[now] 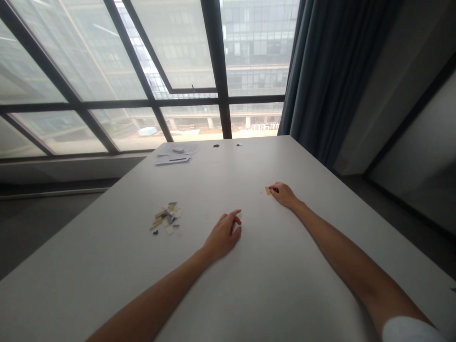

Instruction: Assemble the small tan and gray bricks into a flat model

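Observation:
My right hand (283, 194) is at the right of the table, its fingers closed at the right edge of a small flat yellow piece (267, 190). Something dark shows between these fingertips, too small to name. Nearer to me, my left hand (223, 233) hovers over or rests on the tabletop, thumb and fingers apart and loosely bent, with nothing in them. To its left lies a loose pile of small pieces (167, 216), tan, white, grey and dark, which look like building bricks. One dark piece (156, 232) sits just apart from the pile.
The white table (228, 171) stretches toward a large framed window (185, 47). Papers (173, 159) with a small white object (178, 149) lie at its far left. A round dark cable hole (216, 146) is at the far edge. A blue curtain (320, 85) hangs at the right.

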Motion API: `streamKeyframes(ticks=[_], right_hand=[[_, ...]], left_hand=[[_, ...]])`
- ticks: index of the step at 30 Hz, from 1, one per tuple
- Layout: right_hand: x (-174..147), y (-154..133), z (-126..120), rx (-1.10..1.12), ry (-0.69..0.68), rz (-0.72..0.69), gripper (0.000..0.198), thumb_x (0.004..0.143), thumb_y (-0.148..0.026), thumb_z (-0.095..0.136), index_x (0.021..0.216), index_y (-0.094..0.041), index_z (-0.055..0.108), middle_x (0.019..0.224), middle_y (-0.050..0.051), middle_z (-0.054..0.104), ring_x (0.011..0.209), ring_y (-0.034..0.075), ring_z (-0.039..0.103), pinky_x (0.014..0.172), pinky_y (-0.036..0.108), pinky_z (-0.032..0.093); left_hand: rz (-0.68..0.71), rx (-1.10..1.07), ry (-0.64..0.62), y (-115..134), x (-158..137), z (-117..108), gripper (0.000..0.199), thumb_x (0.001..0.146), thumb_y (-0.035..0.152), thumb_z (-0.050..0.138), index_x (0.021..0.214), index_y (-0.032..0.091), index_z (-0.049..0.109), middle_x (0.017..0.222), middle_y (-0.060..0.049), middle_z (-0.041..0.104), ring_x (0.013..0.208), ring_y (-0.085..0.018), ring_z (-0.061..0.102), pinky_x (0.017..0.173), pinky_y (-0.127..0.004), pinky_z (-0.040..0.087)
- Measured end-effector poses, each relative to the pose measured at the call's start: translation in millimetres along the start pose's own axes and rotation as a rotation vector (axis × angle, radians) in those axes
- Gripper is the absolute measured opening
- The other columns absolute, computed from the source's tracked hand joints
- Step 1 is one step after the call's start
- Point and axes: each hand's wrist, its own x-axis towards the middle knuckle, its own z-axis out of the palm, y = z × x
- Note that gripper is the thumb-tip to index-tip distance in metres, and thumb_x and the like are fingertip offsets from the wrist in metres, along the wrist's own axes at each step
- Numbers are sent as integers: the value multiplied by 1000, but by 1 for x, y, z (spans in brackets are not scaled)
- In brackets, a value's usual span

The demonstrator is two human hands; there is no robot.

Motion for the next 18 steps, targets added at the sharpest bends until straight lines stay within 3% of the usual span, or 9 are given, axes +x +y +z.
streamKeyframes(ticks=[5,9,13,18], right_hand=[[10,1,-19,43,159,61,31,92,-22,48,100,-12,77,98,12,73,89,21,65,85,32,48],[14,-21,-36,158,255,66,30,92,-26,49,100,-14,75,98,11,74,85,21,65,80,32,49],[-7,-75,-28,209,158,-57,25,93,-24,50,99,-16,73,93,7,72,80,18,63,76,29,47],[-56,-141,7,119,-39,-154,20,96,-21,48,92,-20,68,92,5,70,84,16,61,78,27,42]], left_hand=[[10,3,1,1,0,-1,47,90,20,52,138,23,49,111,-5,65,102,-19,59,95,-35,49],[33,4,2,2,0,-1,44,91,20,52,135,23,52,111,-6,66,106,-20,58,97,-36,49],[53,15,14,4,1,0,45,90,17,52,135,22,52,110,-6,66,107,-21,57,99,-37,47],[42,151,119,5,0,-1,35,86,12,53,118,21,62,108,-6,67,107,-23,55,100,-40,45]])
